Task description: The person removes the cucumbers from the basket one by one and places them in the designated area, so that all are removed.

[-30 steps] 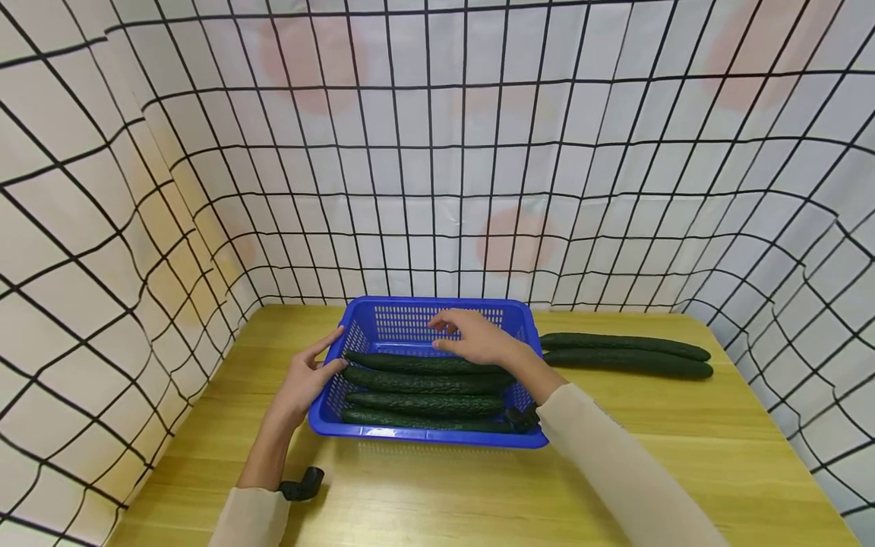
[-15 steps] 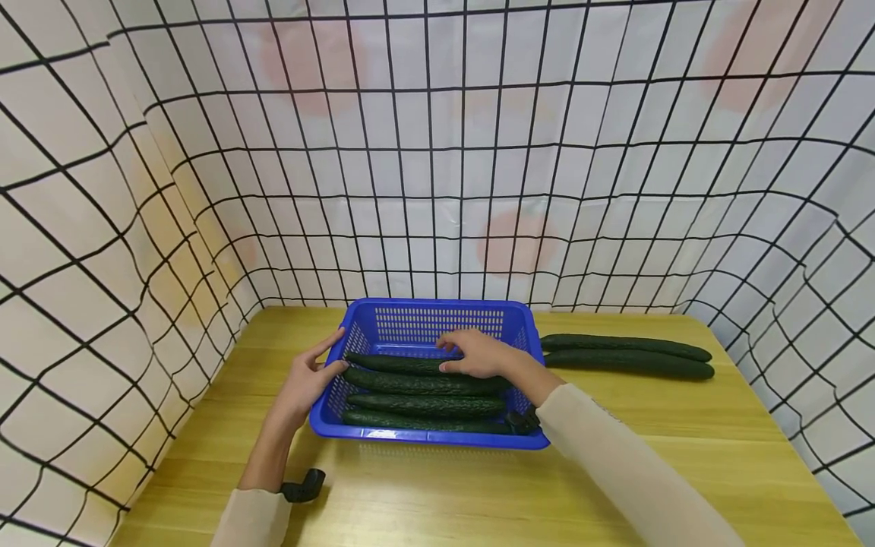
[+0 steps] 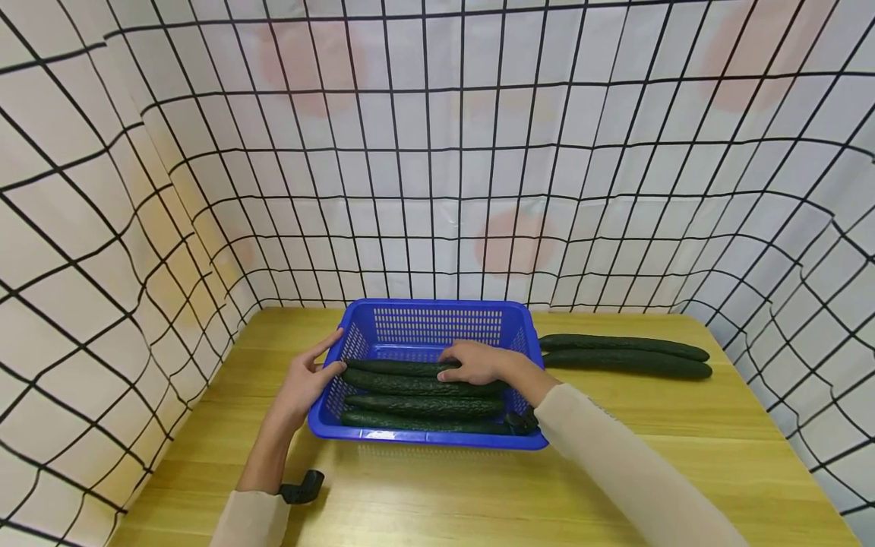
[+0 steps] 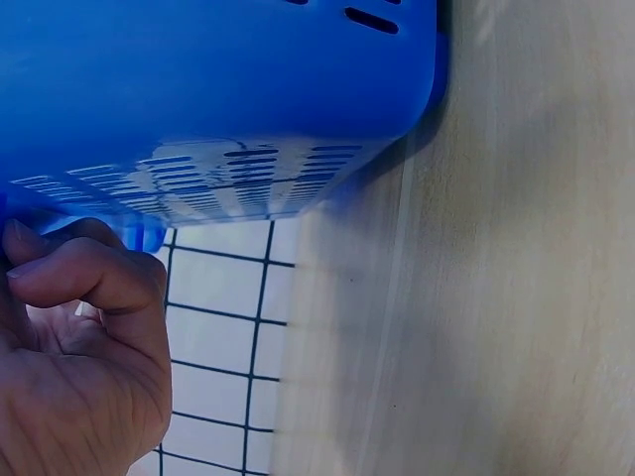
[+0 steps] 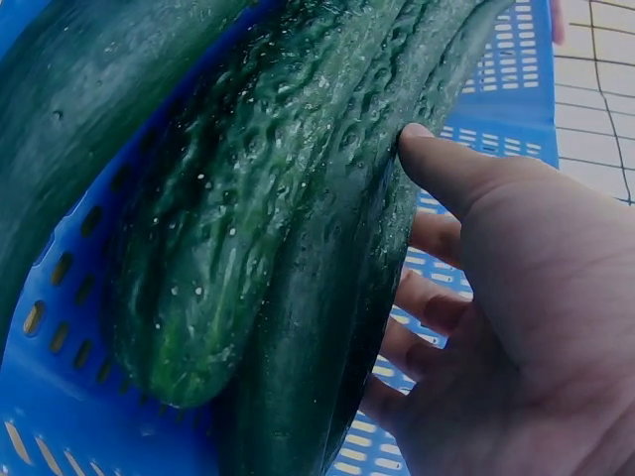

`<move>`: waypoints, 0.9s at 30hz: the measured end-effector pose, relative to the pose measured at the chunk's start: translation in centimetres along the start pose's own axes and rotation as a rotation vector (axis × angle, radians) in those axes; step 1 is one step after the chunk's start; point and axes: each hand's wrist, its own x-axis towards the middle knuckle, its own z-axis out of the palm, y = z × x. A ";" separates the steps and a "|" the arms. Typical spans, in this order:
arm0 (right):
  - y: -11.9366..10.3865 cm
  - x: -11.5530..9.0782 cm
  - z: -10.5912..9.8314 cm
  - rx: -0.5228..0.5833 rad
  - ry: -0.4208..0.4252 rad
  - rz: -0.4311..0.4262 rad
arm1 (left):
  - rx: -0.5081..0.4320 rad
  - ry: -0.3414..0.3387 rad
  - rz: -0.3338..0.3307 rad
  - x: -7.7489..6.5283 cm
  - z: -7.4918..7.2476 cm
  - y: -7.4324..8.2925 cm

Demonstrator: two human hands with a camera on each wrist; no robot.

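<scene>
A blue plastic basket [image 3: 427,437] with slotted walls stands on the table. Several long dark green cucumbers lie side by side across it. My left hand [image 3: 301,384] holds the basket's left rim; in the left wrist view its curled fingers [image 4: 84,283] are at the rim. Inside the basket my right hand [image 3: 481,363] grips the farthest cucumber [image 3: 390,368] right of its middle. The right wrist view shows the thumb [image 5: 437,159] on top of the cucumbers and the other fingers bent along the far side.
Two more cucumbers [image 3: 629,363] lie on the wooden table [image 3: 683,441] right of the basket, their left ends close to its wall. A black grid net [image 3: 451,152] over pale sheeting encloses the back and sides. Each wrist carries a small black device [image 3: 303,486].
My right hand has come down into the basket and closed on the farthest cucumber, which has shifted slightly toward the others. The left hand stays at the rim.
</scene>
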 end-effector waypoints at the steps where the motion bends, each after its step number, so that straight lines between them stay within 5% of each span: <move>1: 0.0 0.0 0.0 0.003 0.002 0.003 | 0.000 0.000 0.000 0.0 0.0 0.0; 19: -0.1 0.1 0.1 0.062 0.103 0.005 | 0.000 -0.004 -0.005 -0.2 -0.1 0.1; 27: -0.7 -0.7 -1.0 0.088 0.223 0.005 | 0.012 -0.004 -0.003 -0.1 0.1 0.3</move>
